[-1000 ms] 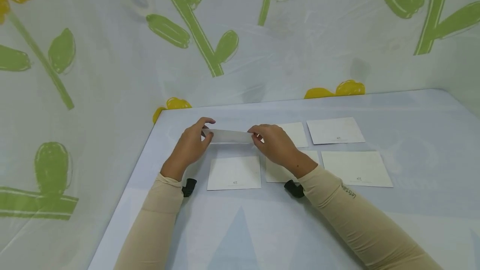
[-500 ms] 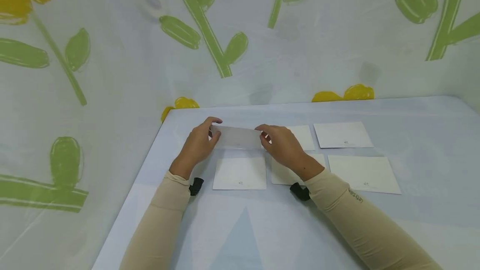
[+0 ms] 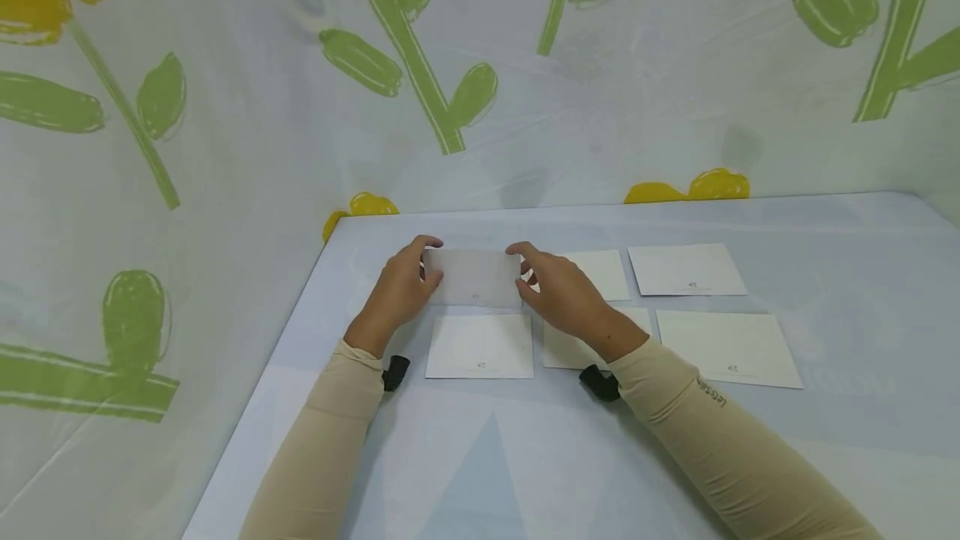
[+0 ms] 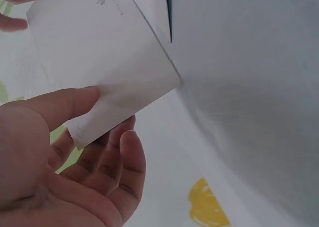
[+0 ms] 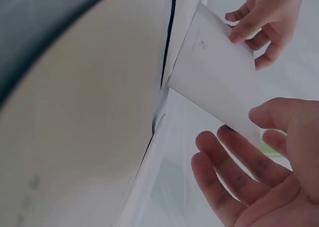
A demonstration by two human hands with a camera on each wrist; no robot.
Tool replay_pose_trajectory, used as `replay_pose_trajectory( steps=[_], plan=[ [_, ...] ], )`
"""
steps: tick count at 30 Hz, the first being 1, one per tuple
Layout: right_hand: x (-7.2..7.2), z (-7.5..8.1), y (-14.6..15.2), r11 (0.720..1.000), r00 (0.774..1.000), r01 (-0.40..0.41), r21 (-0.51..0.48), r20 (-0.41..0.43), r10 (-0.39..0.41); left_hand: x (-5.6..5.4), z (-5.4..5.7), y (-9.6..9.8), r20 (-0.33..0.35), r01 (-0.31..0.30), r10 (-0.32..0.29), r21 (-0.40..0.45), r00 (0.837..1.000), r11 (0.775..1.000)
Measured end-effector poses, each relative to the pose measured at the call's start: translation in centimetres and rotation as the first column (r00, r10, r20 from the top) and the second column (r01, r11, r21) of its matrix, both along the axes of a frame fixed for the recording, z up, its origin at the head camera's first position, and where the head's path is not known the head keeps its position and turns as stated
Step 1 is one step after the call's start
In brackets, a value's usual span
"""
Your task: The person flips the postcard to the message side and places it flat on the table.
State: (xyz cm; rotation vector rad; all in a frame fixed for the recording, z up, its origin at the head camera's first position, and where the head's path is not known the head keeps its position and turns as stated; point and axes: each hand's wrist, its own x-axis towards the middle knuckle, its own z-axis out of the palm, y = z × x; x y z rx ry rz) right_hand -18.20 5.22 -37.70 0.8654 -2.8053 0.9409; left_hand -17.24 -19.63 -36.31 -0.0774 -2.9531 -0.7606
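Note:
A white card (image 3: pixel 472 277) with a small printed logo near its lower edge is held up at a tilt, its face toward the head camera. My left hand (image 3: pixel 397 286) pinches its left end, thumb on the face and fingers behind, as the left wrist view shows. At the other end, my right hand (image 3: pixel 562 294) holds the card's edge between thumb and fingers. In the right wrist view the card's lower edge comes down close to the tabletop. Just in front of it lies another white card (image 3: pixel 480 346), flat with its logo at the near side.
To the right lie more white cards: a front card (image 3: pixel 723 344), a back card (image 3: pixel 686 269), and two partly hidden by my right hand, a far one (image 3: pixel 603 273) and a near one (image 3: pixel 566 348). A leaf-patterned cloth wall (image 3: pixel 555 123) rises behind the pale table (image 3: pixel 675 473).
The held card has turned from nearly edge-on to showing its face, and its logo has come into view. Both hands keep hold of it. The head view has shifted slightly.

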Motion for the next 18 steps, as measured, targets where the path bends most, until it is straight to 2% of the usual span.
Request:
replay_pose_trajectory(
  steps=[4, 8, 13, 18],
  plan=[
    [0.1, -0.2, -0.1, 1.0, 1.0, 0.0, 0.008, -0.005, 0.0, -0.2, -0.3, 0.1, 0.014, -0.004, 0.004, 0.006, 1.0, 1.0],
    [0.2, -0.3, -0.1, 0.999, 0.999, 0.006, 0.042, 0.031, -0.008, -0.2, -0.7, 0.1, 0.015, 0.005, -0.005, 0.0, 1.0, 1.0],
    [0.2, -0.6, 0.0, 0.989, 0.999, -0.031, 0.146, 0.042, 0.025, -0.3, -1.1, 0.0, 0.037, 0.028, -0.026, -0.055, 0.999, 0.998],
    [0.2, -0.9, 0.0, 0.968, 0.995, -0.084, 0.235, 0.065, 0.071, -0.2, -1.3, 0.0, 0.105, 0.017, -0.008, -0.089, 0.994, 0.996]
  ],
)
